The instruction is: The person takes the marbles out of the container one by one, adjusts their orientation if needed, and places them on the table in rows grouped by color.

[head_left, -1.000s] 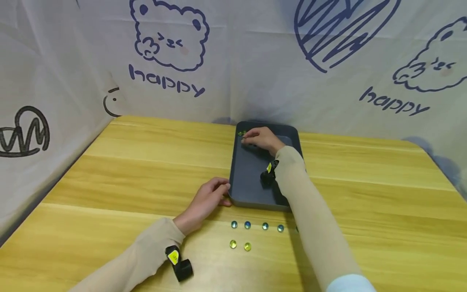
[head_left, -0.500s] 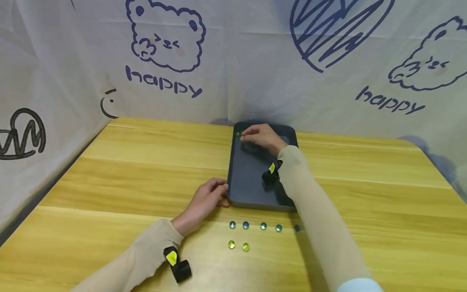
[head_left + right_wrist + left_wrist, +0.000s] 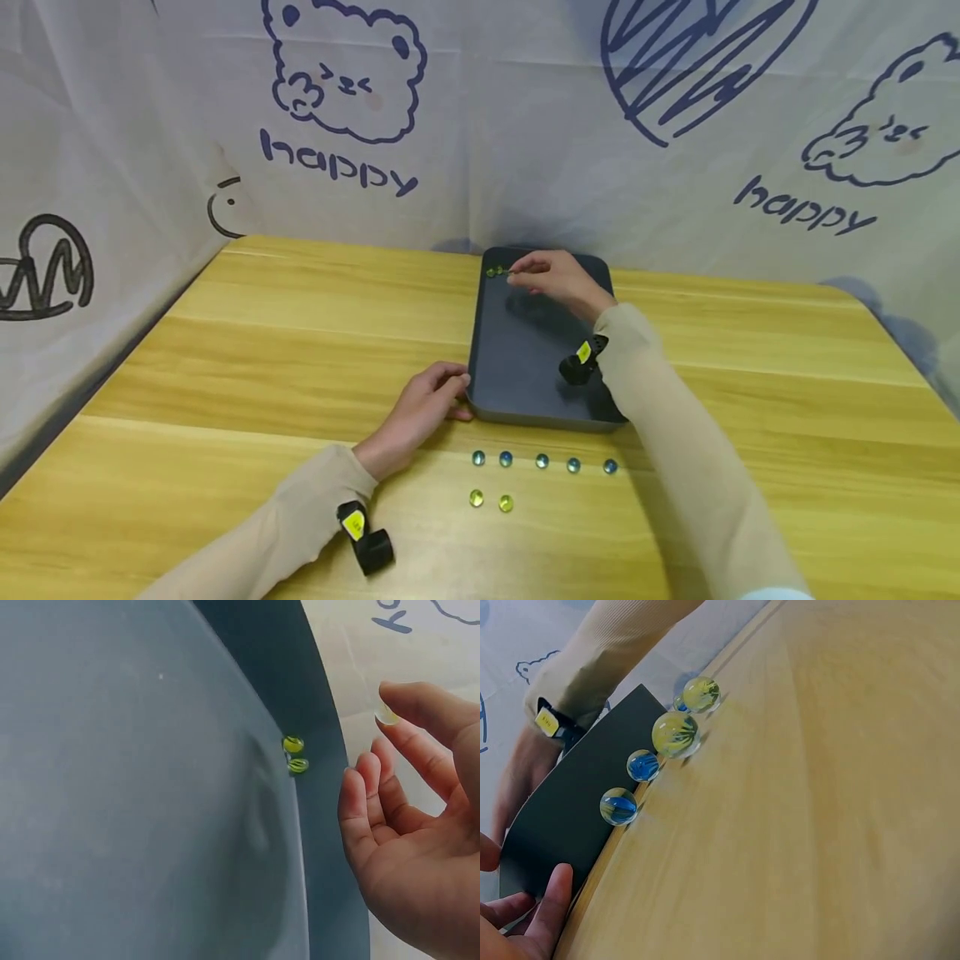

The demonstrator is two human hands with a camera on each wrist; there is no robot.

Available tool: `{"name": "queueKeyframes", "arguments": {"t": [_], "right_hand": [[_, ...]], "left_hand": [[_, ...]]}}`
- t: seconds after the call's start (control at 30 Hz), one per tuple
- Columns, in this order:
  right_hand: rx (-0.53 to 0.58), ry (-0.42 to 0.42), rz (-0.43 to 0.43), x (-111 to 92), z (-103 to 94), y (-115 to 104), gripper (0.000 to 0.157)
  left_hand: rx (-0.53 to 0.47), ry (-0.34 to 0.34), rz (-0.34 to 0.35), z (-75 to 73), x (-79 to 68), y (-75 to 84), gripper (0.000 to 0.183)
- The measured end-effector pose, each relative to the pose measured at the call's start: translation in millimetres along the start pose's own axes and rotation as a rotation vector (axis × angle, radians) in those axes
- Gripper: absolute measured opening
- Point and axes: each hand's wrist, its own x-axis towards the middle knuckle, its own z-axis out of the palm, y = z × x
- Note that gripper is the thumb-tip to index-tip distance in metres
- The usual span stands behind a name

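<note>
Yellow wooden table (image 3: 225, 350), white bear-printed cloth backdrop (image 3: 480, 125)

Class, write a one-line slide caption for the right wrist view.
Open right hand hovers beside two yellow marbles lying in the corner of the dark grey tray.
</note>
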Motion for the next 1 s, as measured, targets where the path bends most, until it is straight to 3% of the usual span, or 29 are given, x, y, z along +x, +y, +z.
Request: {"name": "queueKeyframes", "arguments": {"t": [0.43,0.7,1.0], "right_hand": [[0.094,0.091,-0.031,-29.6,-25.9,4.5,0.037],[0.073,0.128,-0.09,-52.3,-21.8,-4.8,0.035],[0.008,0.092,-0.126,-84.6,-9.4,-19.4,0.033]], "left_hand": [[0.003,-0.007,0.006,-0.9,1.7,-1.7,0.032],[-0.009,-0.015,0.01,-0.9,0.4,0.1,0.031],[-0.001,-0.014,0.001,-2.9,-1.3,1.9,0.031]]}}
